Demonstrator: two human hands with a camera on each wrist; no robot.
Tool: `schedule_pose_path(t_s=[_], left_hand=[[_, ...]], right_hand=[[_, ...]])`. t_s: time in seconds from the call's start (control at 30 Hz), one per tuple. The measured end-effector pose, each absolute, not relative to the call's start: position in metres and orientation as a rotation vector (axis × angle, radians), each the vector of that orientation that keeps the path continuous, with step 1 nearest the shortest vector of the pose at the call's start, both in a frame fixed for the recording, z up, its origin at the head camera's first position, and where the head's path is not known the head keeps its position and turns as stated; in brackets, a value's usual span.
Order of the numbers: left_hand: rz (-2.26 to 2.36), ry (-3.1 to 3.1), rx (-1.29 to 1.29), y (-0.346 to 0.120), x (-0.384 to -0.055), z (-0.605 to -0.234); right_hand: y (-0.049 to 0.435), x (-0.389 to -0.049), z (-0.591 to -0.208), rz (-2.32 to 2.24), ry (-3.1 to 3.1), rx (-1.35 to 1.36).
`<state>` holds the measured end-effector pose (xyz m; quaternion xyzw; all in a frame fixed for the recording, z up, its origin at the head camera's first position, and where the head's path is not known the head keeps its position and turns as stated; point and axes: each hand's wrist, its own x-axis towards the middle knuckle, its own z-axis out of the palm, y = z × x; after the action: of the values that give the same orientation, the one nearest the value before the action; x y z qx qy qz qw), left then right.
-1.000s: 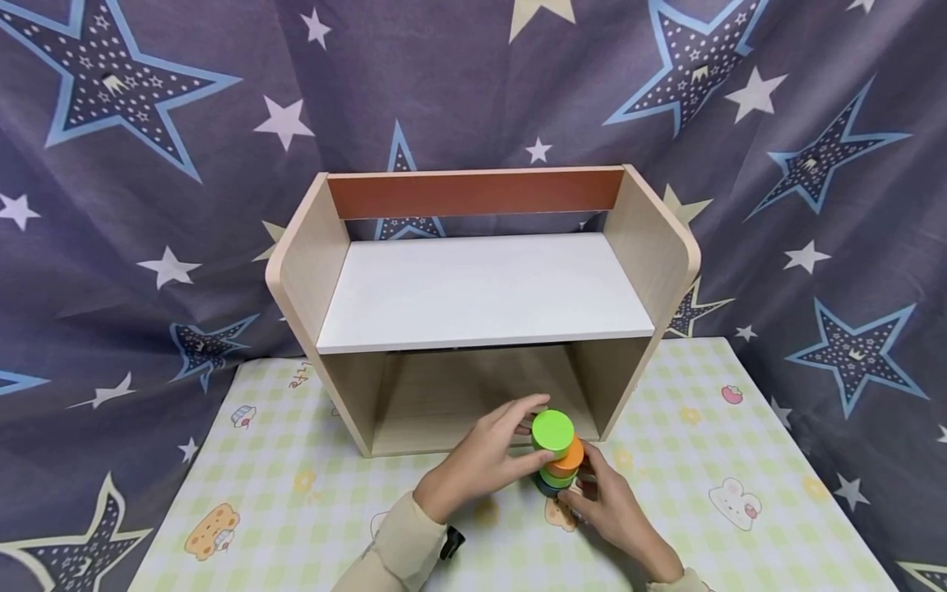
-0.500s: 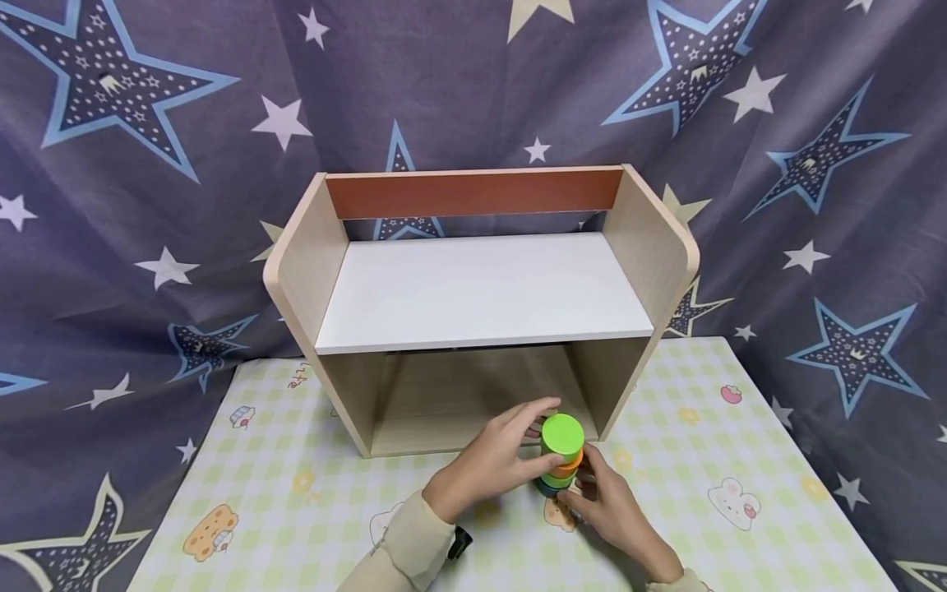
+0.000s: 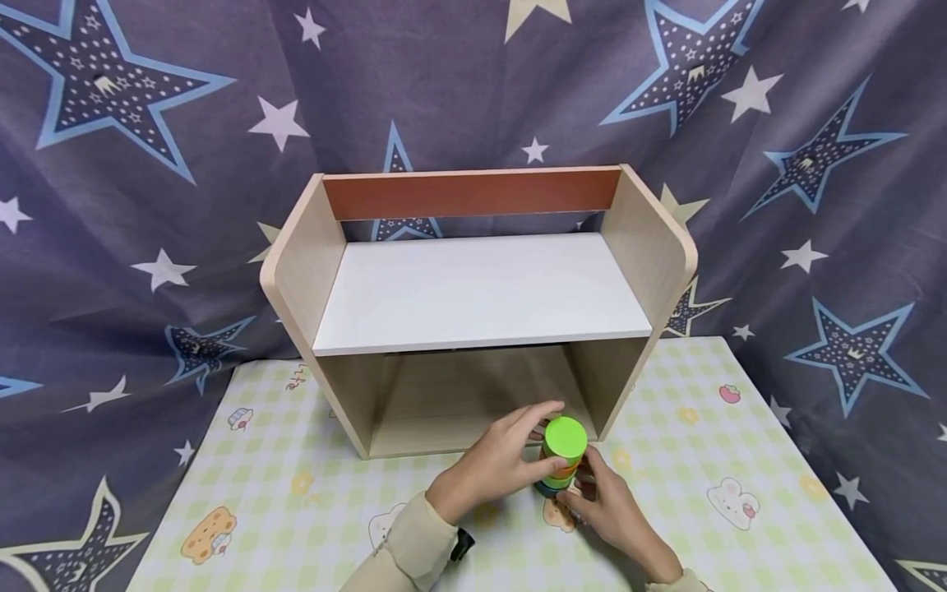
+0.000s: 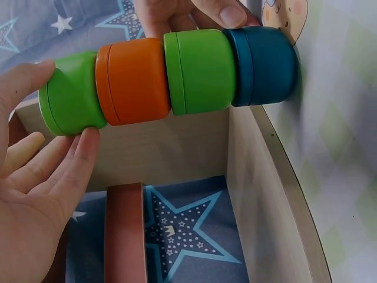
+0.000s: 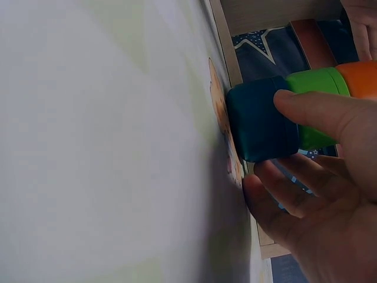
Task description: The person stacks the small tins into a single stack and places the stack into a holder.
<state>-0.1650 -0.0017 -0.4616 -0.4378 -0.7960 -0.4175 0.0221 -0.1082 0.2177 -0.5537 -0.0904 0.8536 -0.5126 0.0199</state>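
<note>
Small round containers, each with a seam like a lid's, stand in a column on the table. A dark blue container [image 4: 268, 66] is at the bottom, a green container [image 4: 200, 71] above it, then an orange container [image 4: 135, 81], and another green container [image 3: 565, 437] on top. My left hand [image 3: 496, 460] pinches this top container between thumb and fingers. My right hand [image 3: 614, 506] grips the blue one low down, its thumb lying across the side in the right wrist view. The column looks slightly uneven in the left wrist view, its pieces touching.
Right behind the column stands a wooden shelf unit [image 3: 481, 288] with a white upper board and an open lower compartment. A checked tablecloth [image 3: 673, 534] covers the table. A star-patterned curtain [image 3: 473, 90] hangs behind and at both sides.
My left hand has shifted slightly right with the top green container, which now sits more squarely over the orange one. The right hand has stayed in place.
</note>
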Motion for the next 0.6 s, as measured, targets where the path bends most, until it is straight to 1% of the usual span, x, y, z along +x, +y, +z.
schedule_pose_path(t_s=[0.6], left_hand=[[-1.334, -2.461, -1.341, -0.0015, -0.1635, -0.4649]], right_hand=[[0.2173, -0.1081, -0.5530, -1.606, 2.631, -0.288]])
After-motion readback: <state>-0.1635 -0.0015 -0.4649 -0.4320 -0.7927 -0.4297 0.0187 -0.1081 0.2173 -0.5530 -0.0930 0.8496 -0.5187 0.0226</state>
